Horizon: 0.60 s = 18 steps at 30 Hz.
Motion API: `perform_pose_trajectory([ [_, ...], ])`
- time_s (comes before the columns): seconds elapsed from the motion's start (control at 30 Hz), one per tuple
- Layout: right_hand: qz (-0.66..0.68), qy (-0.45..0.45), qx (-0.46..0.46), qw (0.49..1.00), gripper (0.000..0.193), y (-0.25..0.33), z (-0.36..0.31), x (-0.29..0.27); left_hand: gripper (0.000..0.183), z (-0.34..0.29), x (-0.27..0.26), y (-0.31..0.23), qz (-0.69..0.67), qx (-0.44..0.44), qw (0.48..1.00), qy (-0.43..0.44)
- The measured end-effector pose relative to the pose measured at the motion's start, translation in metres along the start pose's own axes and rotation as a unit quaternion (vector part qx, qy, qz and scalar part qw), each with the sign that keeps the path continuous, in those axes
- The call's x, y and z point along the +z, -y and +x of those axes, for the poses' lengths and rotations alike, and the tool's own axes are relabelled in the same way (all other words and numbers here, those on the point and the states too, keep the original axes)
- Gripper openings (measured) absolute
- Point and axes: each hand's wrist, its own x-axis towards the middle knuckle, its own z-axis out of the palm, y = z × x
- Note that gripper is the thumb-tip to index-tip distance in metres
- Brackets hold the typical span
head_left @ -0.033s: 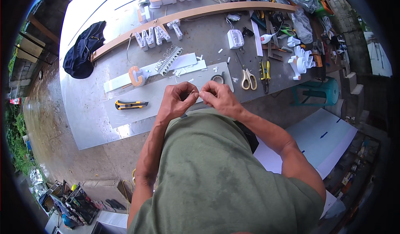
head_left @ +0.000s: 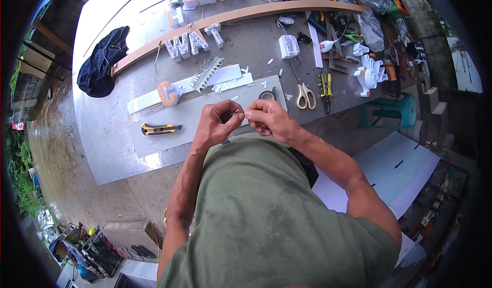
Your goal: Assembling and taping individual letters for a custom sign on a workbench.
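Note:
My left hand [head_left: 216,124] and my right hand [head_left: 272,120] meet in front of my chest, over the table's near edge. Thumb and fingers are pinched on both, tips almost touching; a thin, hair-like piece seems to run between them, too small to name. Beneath and beyond lies a grey sheet [head_left: 189,137] carrying a yellow-and-black utility knife [head_left: 161,129] and a roll of dark tape [head_left: 267,96]. Farther off are a block letter with an orange face [head_left: 167,94], flat white strips [head_left: 146,102] and a white looped strip [head_left: 208,74].
Scissors [head_left: 306,97] and yellow-handled pliers [head_left: 326,91] lie to the right. White block letters [head_left: 190,47] stand near a long brown bar [head_left: 246,15]. A dark cloth [head_left: 104,65] lies at left. Tools and plastic bags [head_left: 370,31] crowd the far right, above a green stool [head_left: 402,111].
My right hand has turned slightly, its lower fingers now curled a bit differently. The left hand and the things on the table look the same.

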Motion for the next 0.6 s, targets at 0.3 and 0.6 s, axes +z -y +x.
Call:
perform_pose_trajectory([
  [0.3,-0.520,-0.121,-0.436,0.725,0.029,-0.004,-0.003,0.010,0.015,0.005,-0.003,0.005,-0.057,-0.031,0.998,-0.002],
  [0.6,-0.635,-0.105,-0.525,0.557,0.017,0.000,-0.003,0.009,0.013,-0.001,-0.004,0.004,-0.101,-0.028,0.994,0.018],
])
